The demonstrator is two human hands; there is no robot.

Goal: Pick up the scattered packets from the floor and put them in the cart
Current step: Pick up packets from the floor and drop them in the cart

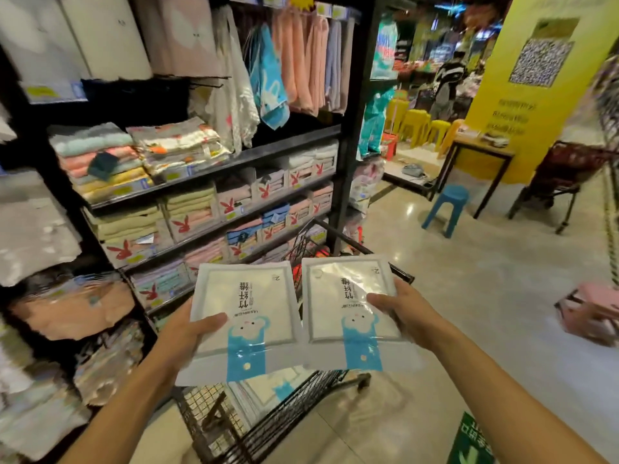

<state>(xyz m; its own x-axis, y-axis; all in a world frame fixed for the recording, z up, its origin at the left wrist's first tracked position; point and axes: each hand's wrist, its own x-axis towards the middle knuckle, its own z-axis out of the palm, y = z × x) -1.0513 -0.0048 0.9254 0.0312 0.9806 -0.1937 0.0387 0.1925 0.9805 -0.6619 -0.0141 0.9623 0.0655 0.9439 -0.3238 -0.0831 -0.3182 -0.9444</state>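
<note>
each hand carries one flat packet, face up and level, directly over the black wire cart (294,410) — the left hand (186,333) pinches the left packet (248,309) at its side edge, thumb laid on top and fingers hidden beneath, and the right hand (407,311) clamps the right packet (348,296) the same way. held side by side with edges nearly touching, they seem poised to drop flat onto the stacked packets (268,388) already lying in the basket below — so the placing step looks close, the edge grips likely chosen to let the glossy film slide free.
</note>
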